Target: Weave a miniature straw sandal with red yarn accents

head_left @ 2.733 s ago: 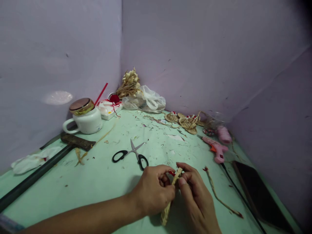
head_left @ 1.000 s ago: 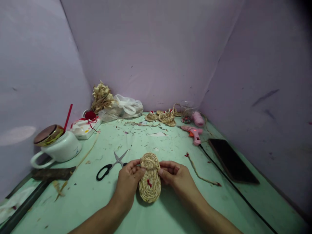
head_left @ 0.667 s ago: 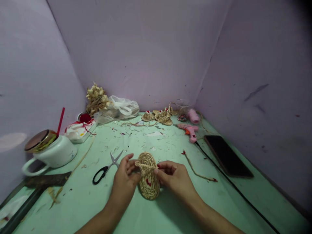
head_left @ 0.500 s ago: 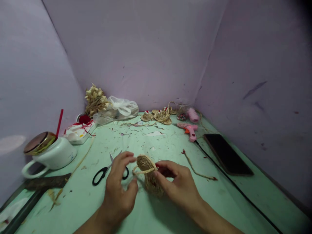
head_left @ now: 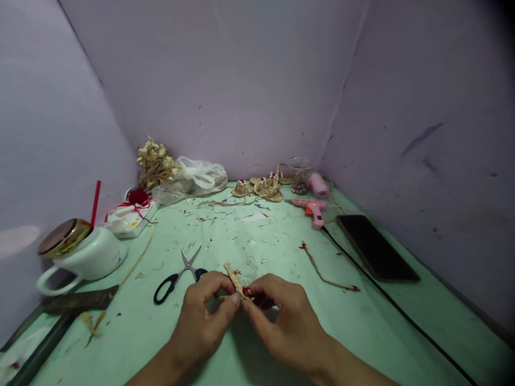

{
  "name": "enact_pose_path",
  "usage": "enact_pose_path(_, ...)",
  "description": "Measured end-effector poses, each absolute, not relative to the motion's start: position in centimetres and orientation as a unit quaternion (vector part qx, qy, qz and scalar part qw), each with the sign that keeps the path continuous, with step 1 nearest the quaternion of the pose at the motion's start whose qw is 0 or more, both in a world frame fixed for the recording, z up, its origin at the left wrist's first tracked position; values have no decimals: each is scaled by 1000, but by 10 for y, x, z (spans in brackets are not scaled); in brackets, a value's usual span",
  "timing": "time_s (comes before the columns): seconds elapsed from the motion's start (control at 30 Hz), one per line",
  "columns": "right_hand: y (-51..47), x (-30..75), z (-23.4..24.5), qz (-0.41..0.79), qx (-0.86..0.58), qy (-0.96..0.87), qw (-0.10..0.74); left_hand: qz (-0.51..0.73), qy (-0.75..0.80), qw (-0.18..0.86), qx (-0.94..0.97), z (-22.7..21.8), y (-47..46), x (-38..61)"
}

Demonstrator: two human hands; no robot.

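Note:
Just above the table, a small coiled piece of braided straw (head_left: 234, 280) is held between my two hands, turned nearly edge-on. Thumb and index finger of my left hand (head_left: 207, 308) pinch its near left side. On the other side, my right hand (head_left: 281, 308) grips its near end, with a bit of red (head_left: 247, 291) showing at the fingertips. The lower part is hidden by my fingers. Black-handled scissors (head_left: 171, 284) lie spread on the table beside my left hand, one handle partly covered by it.
Right side: a braided cord (head_left: 324, 273) with red ends, a pink glue gun (head_left: 314, 206) with a black cable, and a phone (head_left: 378, 246). Left side: a white mug (head_left: 96, 254) and a hammer (head_left: 80, 300). Straw pieces with beads (head_left: 267, 188) and a plastic bag (head_left: 203, 177) stand at the back.
The straw piece has turned from showing its coiled face to nearly edge-on and sits lower. My left hand has closed from spread fingers onto it, uncovering more of the scissors.

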State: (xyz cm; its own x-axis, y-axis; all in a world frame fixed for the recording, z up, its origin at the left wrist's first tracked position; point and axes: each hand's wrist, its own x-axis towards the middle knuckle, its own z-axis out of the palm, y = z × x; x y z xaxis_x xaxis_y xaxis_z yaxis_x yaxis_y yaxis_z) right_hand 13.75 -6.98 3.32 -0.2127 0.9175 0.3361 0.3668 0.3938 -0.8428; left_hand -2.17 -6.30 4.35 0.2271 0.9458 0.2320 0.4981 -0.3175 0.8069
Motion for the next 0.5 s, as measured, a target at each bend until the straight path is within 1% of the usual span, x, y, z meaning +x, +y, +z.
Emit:
enact_pose_path(0.1, -70, 136, 30, 295, -442, -720, 447, 374, 493, 323, 716, 46, -63, -20)
enact_pose_path(0.3, -69, 133, 26, 305, -457, -695, 463, 381, 480, 372, 697, 48, -62, -16)
enact_pose_path(0.4, -70, 134, 26, 293, -447, -705, 466, 387, 471, 376, 698, 46, -62, -15)
enact_pose_path(0.5, -71, 136, 27, 251, -427, -735, 463, 386, 460, 360, 713, 46, -63, -15)
